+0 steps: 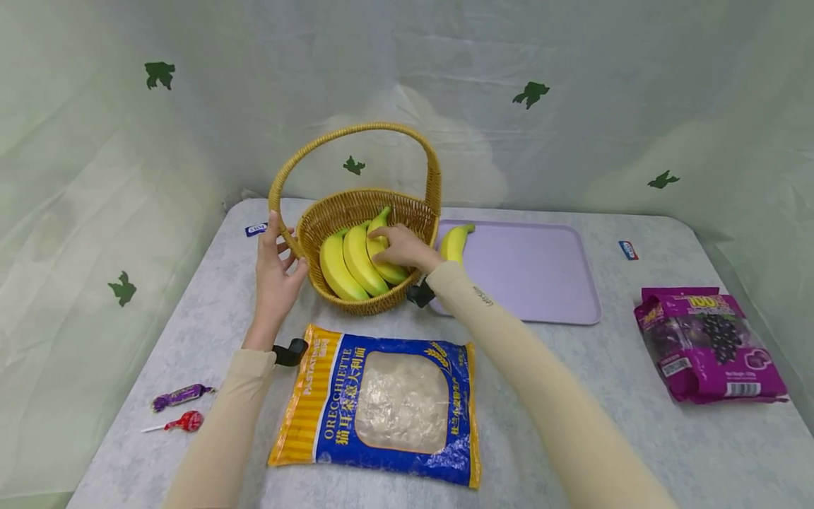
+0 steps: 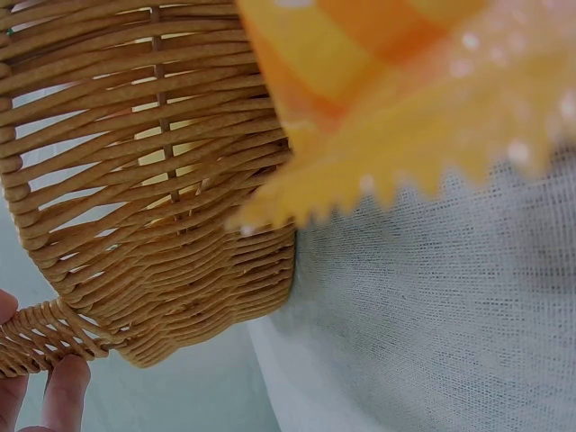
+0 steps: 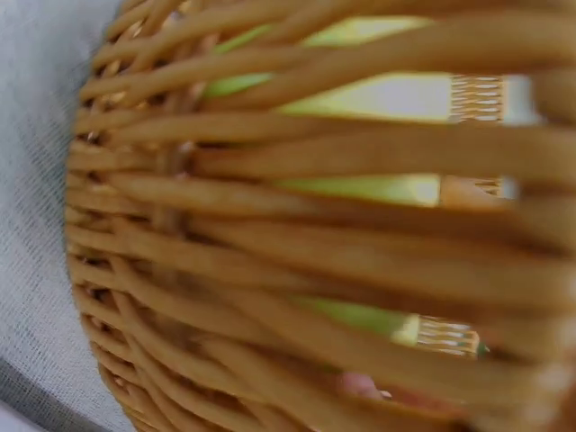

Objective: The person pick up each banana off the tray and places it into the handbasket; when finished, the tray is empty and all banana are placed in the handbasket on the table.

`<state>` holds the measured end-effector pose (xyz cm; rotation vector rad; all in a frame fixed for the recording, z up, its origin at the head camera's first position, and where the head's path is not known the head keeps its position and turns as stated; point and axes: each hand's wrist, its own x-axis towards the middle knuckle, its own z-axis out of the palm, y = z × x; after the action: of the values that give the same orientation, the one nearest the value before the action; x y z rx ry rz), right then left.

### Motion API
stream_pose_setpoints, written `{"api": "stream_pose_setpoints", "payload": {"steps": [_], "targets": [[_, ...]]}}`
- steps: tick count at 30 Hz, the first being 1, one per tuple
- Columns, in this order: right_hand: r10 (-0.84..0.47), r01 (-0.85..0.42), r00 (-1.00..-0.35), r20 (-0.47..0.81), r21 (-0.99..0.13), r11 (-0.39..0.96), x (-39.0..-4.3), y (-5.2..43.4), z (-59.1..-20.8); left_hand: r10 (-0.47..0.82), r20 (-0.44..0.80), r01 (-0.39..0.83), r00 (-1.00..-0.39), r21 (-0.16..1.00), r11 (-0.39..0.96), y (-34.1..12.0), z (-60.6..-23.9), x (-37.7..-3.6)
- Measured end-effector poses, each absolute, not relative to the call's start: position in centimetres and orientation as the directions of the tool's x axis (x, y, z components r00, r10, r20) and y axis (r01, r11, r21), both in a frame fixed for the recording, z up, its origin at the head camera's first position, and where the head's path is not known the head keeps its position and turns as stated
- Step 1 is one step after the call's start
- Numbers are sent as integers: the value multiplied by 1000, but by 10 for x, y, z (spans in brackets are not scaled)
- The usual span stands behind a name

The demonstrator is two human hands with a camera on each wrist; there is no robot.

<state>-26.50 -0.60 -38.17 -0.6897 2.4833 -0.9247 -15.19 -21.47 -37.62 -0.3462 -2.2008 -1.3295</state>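
A wicker basket (image 1: 360, 307) with a tall arched handle (image 1: 356, 129) stands at the back of the table. Three bananas lie side by side inside it: a left one (image 1: 338, 267), a middle one (image 1: 361, 263) and a right one (image 1: 392, 274). My left hand (image 1: 273, 276) grips the foot of the handle; in the left wrist view its fingers (image 2: 67, 389) wrap the woven strip. Reaching over the rim, my right hand (image 1: 409, 249) pinches the right banana between thumb and fingers. The basket wall (image 3: 270, 243) mostly hides that hand in the right wrist view.
Another banana (image 1: 454, 244) lies on a lilac tray (image 1: 534, 272), right of the basket. An orecchiette bag (image 1: 400, 403) lies in front. A purple grape-candy bag (image 1: 712, 346) is at right; a purple-wrapped candy (image 1: 183, 397) and a red lollipop (image 1: 191, 421) are at left.
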Motion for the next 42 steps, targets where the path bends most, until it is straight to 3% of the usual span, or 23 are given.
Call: {"api": "stream_pose_setpoints", "payload": {"steps": [4,10,15,28,42], "targets": [[-572,-276,-808,-143,-765,582,-263,3,-375,-56,570,480,-820,737,476,-215,-378,-152],[-584,-167,-811,-41,-940,298,-259,22,-371,-58,567,476,-822,740,475,-215,-377,-152],[-564,-128,-825,29,-982,137,-254,45,-374,-59,567,475,-822,738,479,-214,-376,-151],[-499,-65,-867,-3,-991,119,-243,112,-394,-52,552,464,-832,744,480,-214,-376,-153],[-455,-66,-889,-59,-965,254,-236,148,-421,-58,558,468,-828,744,476,-215,-377,-152]]}}
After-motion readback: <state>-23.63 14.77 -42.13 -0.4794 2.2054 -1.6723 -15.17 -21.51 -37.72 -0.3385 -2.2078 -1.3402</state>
